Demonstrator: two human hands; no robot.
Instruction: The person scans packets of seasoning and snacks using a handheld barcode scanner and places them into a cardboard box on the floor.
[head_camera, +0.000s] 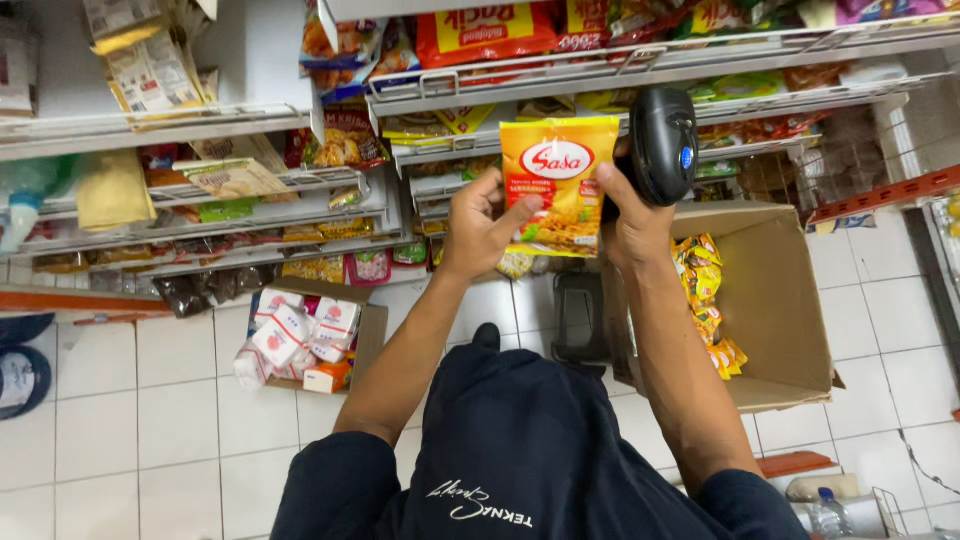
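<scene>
My left hand (480, 225) pinches the lower left edge of a yellow and orange seasoning packet (560, 180) with a red oval label, held up in front of the shelves. My right hand (632, 222) grips a black handheld scanner (662, 142) by its handle and its thumb rests on the packet's right edge. The scanner's head sits just to the right of the packet's top. Both forearms rise from my dark blue shirt.
Wire shelves (640, 62) stocked with snack and seasoning packets fill the top. On the white tiled floor (170, 400) stand an open cardboard box (775, 300) holding several yellow packets and a smaller box (365, 335) of white cartons. A dark basket (580, 315) sits between them.
</scene>
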